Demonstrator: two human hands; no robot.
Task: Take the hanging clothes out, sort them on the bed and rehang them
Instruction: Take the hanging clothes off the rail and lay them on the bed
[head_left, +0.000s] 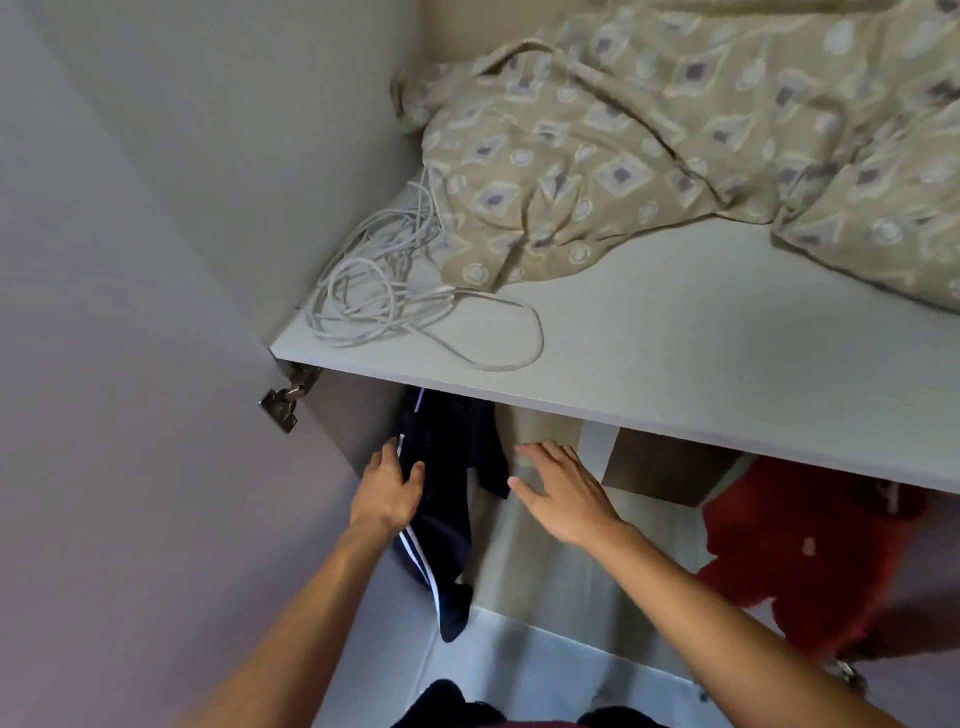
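Wardrobe door (130, 312): pale grey, swung open at left, metal hinge (284, 402) at its inner edge.

Wardrobe shelf (675, 364): pale grey board across the upper opening, seen from below its front edge.

Patterned bedding (649, 140): beige with diamond and circle print, crumpled at the back and right of the shelf.

Red garment (800, 551): hangs under the shelf at right, well apart from both hands.

Dark navy garment (447, 499): white side stripes, hangs under the shelf at left, its lower end trailing near the wardrobe floor.

White cable (384, 291): loose coil on the shelf's left end, touching the bedding's edge.

Right hand (563, 493): spread, fingers straight, holding nothing, just right of the navy garment.

Left hand (392, 491): fingers and thumb curled round the navy garment's left edge, gripping the cloth.

Dark cloth (441, 701): at bottom edge; cannot tell what it is.
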